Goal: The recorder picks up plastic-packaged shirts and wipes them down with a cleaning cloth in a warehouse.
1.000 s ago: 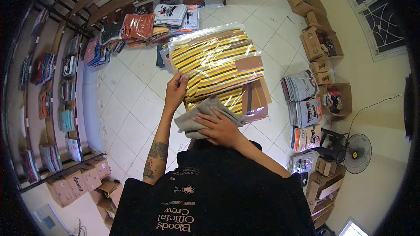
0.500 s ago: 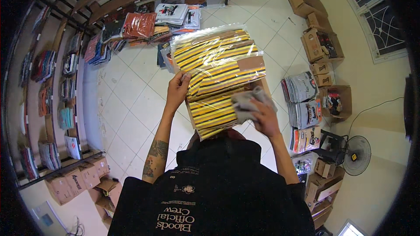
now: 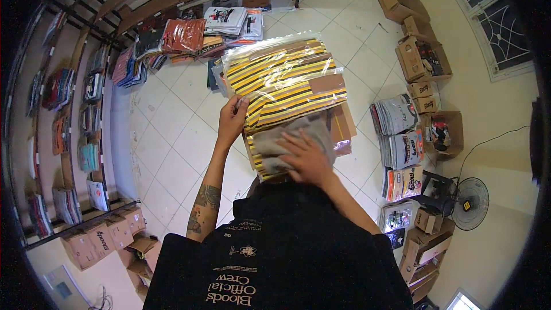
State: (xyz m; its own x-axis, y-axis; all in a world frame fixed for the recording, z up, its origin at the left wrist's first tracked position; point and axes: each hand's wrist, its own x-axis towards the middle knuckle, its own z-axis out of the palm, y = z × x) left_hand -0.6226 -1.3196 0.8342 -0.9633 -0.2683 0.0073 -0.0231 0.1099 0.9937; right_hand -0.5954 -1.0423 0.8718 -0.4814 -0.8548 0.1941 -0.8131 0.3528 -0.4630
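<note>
Clear plastic bags of folded yellow, black and white striped clothing (image 3: 281, 97) lie overlapped in front of me. My left hand (image 3: 232, 117) is closed at the left edge of the upper bag, thumb on top of the plastic. Over the nearer bag my right hand (image 3: 305, 154) lies flat with its fingers spread, slightly blurred, on a grey cloth (image 3: 321, 128). The cloth is spread out and covers most of that nearer bag. Brown cardboard (image 3: 342, 119) sticks out from under the bags on the right.
Bagged clothes are piled on the floor at the back left (image 3: 183, 34) and stacked along the right (image 3: 396, 115). A shelf rack (image 3: 69, 109) stands on the left. Cardboard boxes (image 3: 422, 60) line the right wall, with a fan (image 3: 469, 204) nearer me.
My right hand has moved left with the grey cloth, from the right edge of the nearer bag to its middle. The cloth has gone from bunched to spread out. My left hand stays put.
</note>
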